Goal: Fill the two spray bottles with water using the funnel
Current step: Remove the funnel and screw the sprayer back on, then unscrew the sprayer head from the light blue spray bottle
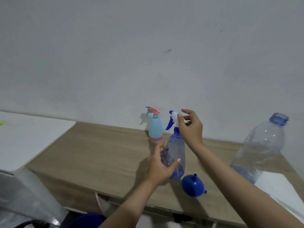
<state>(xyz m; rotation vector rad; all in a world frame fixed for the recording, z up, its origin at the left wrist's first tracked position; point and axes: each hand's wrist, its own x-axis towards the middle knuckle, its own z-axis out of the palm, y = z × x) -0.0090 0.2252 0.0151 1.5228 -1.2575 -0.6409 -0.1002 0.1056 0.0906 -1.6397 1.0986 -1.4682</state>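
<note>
Bare grey wall behind wooden desk (102,145); at frame centre left hand (162,168) wrapped the clear blue spray bottle (176,155) to steady it, right hand (190,127) fingers (179,119) pinching its trigger head, likely to unscrew; funnel (193,185) just beside, pink-blue spray bottle (155,127) behind, water bottle (261,148) far right.

The spray bottle (175,155) in my hands has a translucent violet-blue body and a white head with a dark blue trigger and nozzle; the second spray bottle (155,129) is pale blue with a pink base band and pink-and-blue head. The funnel (193,186) is solid royal blue, the water bottle (261,148) clear with a blue-tinted neck. The table (102,145) shows a light brown wood grain against a plain grey-white wall (148,46).
</note>
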